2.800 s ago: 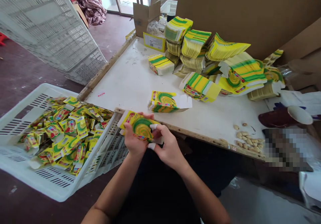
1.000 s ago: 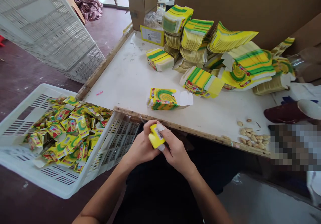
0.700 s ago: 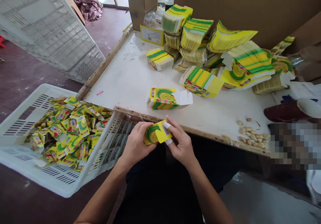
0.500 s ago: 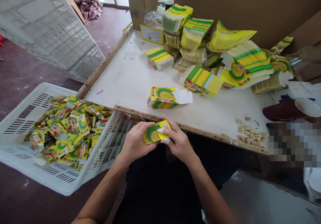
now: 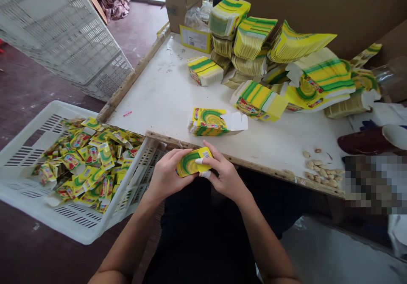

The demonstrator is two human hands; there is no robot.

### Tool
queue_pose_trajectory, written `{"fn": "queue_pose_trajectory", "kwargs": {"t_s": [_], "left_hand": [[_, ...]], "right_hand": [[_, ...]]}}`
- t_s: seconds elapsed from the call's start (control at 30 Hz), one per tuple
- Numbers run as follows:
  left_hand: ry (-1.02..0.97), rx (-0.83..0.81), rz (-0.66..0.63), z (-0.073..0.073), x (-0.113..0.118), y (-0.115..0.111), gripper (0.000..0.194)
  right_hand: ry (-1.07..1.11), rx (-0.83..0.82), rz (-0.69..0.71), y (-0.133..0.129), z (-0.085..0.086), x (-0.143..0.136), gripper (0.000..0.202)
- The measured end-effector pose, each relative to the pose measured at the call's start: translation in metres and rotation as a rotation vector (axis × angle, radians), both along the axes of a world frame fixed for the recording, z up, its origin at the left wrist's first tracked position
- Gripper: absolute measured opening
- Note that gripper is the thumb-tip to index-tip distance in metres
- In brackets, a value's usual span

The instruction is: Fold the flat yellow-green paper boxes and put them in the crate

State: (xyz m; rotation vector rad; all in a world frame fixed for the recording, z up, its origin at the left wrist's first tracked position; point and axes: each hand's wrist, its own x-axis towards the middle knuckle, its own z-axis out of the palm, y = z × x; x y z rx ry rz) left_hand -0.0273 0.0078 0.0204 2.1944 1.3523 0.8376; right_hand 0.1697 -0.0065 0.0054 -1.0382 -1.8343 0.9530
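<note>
A small yellow and green carton [image 5: 187, 163] is held between both hands in front of the table's near edge. My left hand [image 5: 168, 171] grips its left end, thumb below and fingers above. My right hand [image 5: 222, 171] pinches the right end near the barcode flap; white coverings wrap two of its fingertips. Just beyond, a small stack of flat cartons [image 5: 210, 122] lies on the white table [image 5: 152, 93], white flaps toward the right. Another bundle of cartons [image 5: 259, 101] rests behind it to the right.
A white plastic basket [image 5: 104, 222] of small cartons stands at the left, below a tilted crate [image 5: 63, 34]. More carton bundles [image 5: 254, 38] are piled at the back. Peanuts [image 5: 322, 173] and a dark red mug [image 5: 365, 141] are at the right.
Both hands and the carton have moved slightly up and to the left. The carton's barcode end shows a little more beside my right fingers. The view has shifted slightly.
</note>
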Motion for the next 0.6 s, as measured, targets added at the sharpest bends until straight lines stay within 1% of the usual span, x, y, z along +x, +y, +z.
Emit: {"fn": "queue_pose_trajectory", "kwargs": {"t_s": [0.1,0.2,0.27,0.33,0.4,0.47,0.53,0.6], "left_hand": [[0.006,-0.05,-0.042,0.0,-0.005,0.002,0.044],[-0.008,-0.059,-0.067,-0.001,-0.002,0.001,0.045],[-0.016,-0.04,-0.046,0.0,0.002,-0.001,0.045],[-0.018,-0.021,-0.016,0.001,0.005,-0.002,0.045],[-0.022,-0.021,-0.017,0.003,0.005,-0.001,0.045],[-0.027,-0.039,-0.055,0.005,0.002,0.0,0.045],[-0.026,-0.056,-0.091,0.007,-0.001,0.002,0.046],[-0.025,-0.063,-0.105,0.009,-0.002,0.002,0.046]], "right_hand": [[-0.048,-0.014,0.079,0.003,-0.001,0.009,0.021],[-0.065,-0.023,0.114,0.003,-0.002,0.014,0.017],[-0.056,-0.007,0.076,0.001,-0.004,0.011,0.018],[-0.036,0.015,0.008,-0.001,-0.005,0.006,0.02],[-0.03,0.021,-0.026,-0.003,-0.006,0.003,0.021],[-0.033,0.01,0.007,-0.003,-0.004,0.005,0.019],[-0.042,-0.009,0.069,-0.001,-0.001,0.012,0.018],[-0.059,-0.021,0.119,0.0,0.003,0.019,0.017]]}}
